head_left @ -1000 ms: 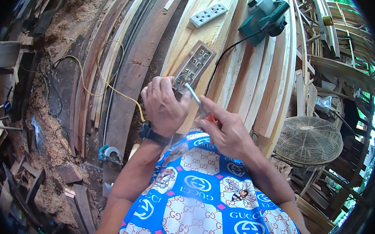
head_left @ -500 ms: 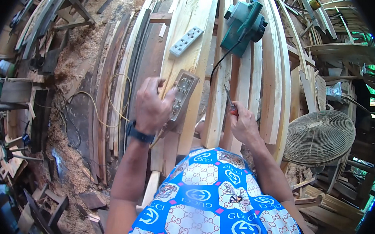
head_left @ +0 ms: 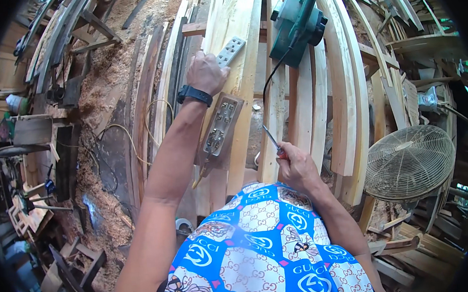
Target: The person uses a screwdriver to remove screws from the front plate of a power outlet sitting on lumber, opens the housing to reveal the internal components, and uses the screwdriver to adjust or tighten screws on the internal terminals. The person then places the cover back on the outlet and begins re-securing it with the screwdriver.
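Note:
My left hand (head_left: 207,73), with a dark watch on its wrist, is at the near end of a white socket panel (head_left: 231,50) on a pale board. Its fingers are curled and its thumb is against the panel's end. Just nearer to me lies an opened socket box (head_left: 221,124) on a wooden backing, its metal contacts bare and a yellowish cable at its near end. In my right hand (head_left: 299,166) is a screwdriver (head_left: 271,137) with a red handle, fingers closed around it, the blade pointing up and to the left.
A green electric planer (head_left: 294,30) with a black cord rests on the long planks (head_left: 341,100) ahead. To the right stands a round wire-grille fan (head_left: 410,163). Wood shavings (head_left: 111,76) and a loose yellowish cable (head_left: 130,137) lie on the left.
My left hand has moved forward from the opened socket box to the white socket panel and closed at its near end. My right hand still holds the screwdriver, nearly in place.

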Available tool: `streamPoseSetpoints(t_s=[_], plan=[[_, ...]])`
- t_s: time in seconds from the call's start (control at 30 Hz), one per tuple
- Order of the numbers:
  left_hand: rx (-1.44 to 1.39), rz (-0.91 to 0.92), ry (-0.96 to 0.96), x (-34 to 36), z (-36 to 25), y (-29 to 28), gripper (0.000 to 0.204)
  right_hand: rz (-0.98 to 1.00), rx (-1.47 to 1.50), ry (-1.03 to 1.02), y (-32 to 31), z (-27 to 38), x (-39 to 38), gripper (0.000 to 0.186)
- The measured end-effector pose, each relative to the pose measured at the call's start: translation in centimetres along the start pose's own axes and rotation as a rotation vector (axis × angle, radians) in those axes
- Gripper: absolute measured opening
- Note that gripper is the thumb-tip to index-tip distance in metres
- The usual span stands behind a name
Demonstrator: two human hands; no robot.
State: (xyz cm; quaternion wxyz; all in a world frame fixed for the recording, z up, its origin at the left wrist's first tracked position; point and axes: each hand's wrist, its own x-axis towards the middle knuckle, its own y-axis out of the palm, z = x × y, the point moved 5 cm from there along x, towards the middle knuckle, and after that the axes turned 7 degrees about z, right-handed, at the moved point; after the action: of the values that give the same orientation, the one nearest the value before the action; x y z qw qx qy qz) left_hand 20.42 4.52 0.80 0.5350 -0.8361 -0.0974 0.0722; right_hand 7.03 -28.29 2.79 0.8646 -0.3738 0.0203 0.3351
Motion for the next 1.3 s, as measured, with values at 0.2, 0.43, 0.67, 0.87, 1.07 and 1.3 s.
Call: streamPoseSetpoints(t_s=[0.2,0.43,0.67,0.87,1.07,1.3], plan=[[-0.057,-0.129,0.034,-3.4,-0.8,-2.1,0.048,-0.017,0.025,-0.004,0.1,-0.1,0.1,0.029],[-0.099,-0.235,0.030,-13.5,-2.4,-4.8,0.039,0.008,0.061,-0.022,0.2,0.2,0.2,0.029],[-0.173,-0.259,-0.057,-20.6,-3.4,-3.8,0.039,0.046,0.024,-0.021,0.6,0.2,0.3,0.029],[-0.224,-0.299,-0.119,-21.6,-2.5,-3.4,0.039,0.070,-0.004,-0.066,0.8,0.8,0.6,0.027],[-0.187,-0.311,-0.167,-21.6,-1.5,-4.4,0.038,0.056,-0.009,-0.100,0.7,0.9,0.4,0.027],[-0.165,-0.285,-0.081,-21.6,-3.1,-2.7,0.038,0.062,-0.008,-0.098,0.6,0.9,0.2,0.027]])
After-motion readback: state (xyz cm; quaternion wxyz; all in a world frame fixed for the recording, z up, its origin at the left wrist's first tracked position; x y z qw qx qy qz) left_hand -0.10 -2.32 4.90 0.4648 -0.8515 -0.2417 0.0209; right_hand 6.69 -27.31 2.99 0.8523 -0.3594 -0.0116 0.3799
